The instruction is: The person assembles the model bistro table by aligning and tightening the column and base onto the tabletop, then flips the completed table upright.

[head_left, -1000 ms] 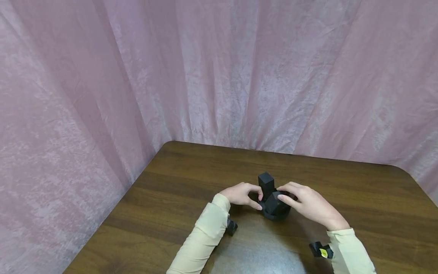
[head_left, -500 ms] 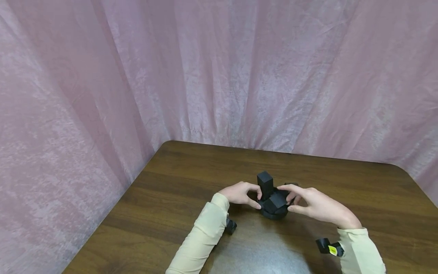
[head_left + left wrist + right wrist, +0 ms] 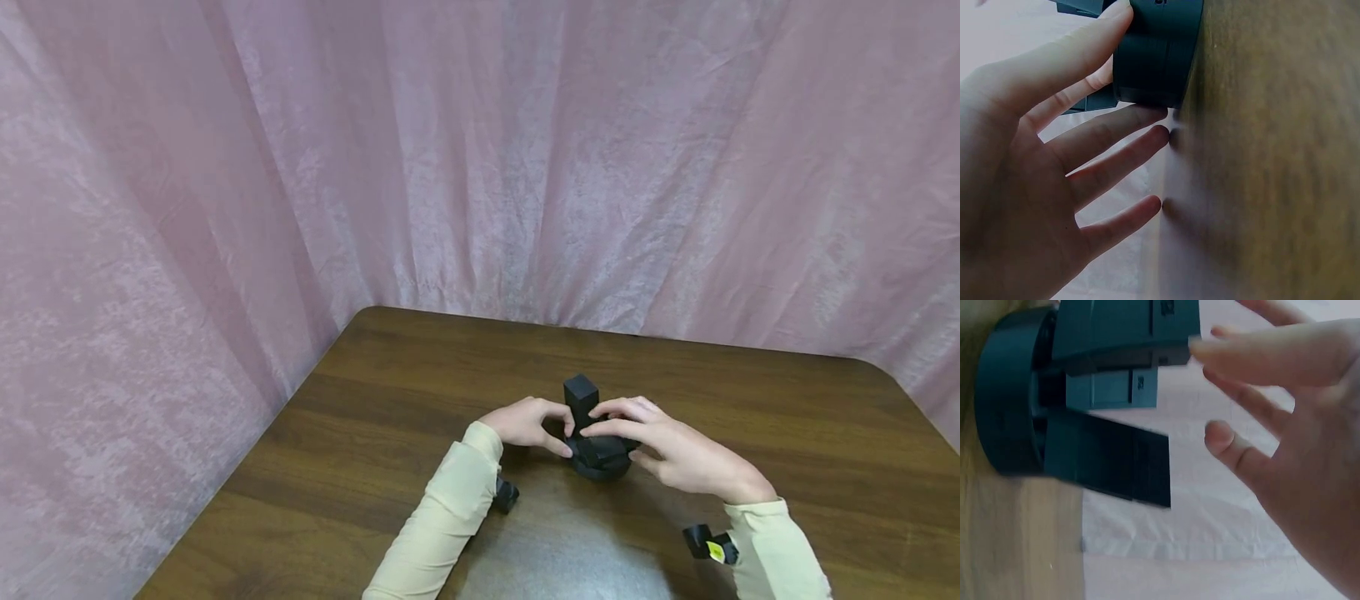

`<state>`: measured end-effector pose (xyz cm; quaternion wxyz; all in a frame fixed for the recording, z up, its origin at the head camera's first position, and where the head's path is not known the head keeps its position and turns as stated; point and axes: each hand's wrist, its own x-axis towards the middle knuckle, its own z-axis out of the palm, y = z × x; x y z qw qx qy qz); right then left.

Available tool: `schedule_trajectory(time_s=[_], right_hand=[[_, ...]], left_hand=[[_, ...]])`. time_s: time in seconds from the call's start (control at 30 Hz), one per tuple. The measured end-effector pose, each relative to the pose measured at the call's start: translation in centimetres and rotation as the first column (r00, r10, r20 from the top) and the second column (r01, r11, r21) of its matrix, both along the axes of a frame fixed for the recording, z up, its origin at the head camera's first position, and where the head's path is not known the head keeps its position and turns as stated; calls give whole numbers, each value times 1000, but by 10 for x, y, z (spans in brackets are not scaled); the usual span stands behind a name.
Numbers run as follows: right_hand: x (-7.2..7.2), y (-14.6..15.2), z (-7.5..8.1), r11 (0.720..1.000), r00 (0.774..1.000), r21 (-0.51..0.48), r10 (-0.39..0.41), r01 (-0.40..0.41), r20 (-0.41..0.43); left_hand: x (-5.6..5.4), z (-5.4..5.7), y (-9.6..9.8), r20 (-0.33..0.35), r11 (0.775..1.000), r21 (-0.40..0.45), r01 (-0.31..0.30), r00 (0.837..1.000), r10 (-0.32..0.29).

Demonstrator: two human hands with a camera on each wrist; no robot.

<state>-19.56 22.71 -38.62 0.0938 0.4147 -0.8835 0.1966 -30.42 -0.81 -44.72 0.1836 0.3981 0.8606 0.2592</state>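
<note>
A black round holder (image 3: pixel 600 474) stands on the table with several black rectangular blocks in it. One block (image 3: pixel 581 395) rises upright at the back; other blocks (image 3: pixel 602 448) sit lower and lean. My left hand (image 3: pixel 528 425) holds the holder's left side between thumb and index finger. In the left wrist view its thumb presses the dark round wall (image 3: pixel 1157 62), the other fingers spread near the table. My right hand (image 3: pixel 678 450) reaches over the blocks with loosely bent fingers. In the right wrist view the thumb tip meets the corner of the upper block (image 3: pixel 1125 328); a lower block (image 3: pixel 1110 456) slants outward.
The wooden table (image 3: pixel 420 367) has rounded far corners. Pink curtains (image 3: pixel 480 167) hang behind it and along the left. Small black wrist cameras (image 3: pixel 507 497) sit under both cuffs.
My right hand first drew back to the right off a block, then came left over the holder again. That raised front block now lies lower. My left hand has kept its hold.
</note>
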Motion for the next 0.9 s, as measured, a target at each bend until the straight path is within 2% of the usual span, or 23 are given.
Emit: schedule_trajectory(time_s=[0.07,0.13,0.33,0.57,0.77,0.9], right_hand=[[-1,-3,-2,999,998,10,45,-45,-39],[-2,-5,-2,998,997,16,63,-62,-42],[-2,-9,-2,1000,1000,20,17,-17,-8],[-3,-14,-6,996,998,67,-66,65,18],[-5,-18,-9,982,983,72,-171,176,-68],[-4,-19,-10,962,968,112,-241,248,-68]], left_hand=[[0,1,0,5,1000,2,1,1000,-1],[0,1,0,9,1000,3,1,1000,-1],[-1,0,0,3,1000,2,-2,1000,2],[0,-1,0,2,1000,5,-10,1000,10],[1,1,0,4,1000,16,-12,1000,11],[1,1,1,5,1000,23,-1,1000,1]])
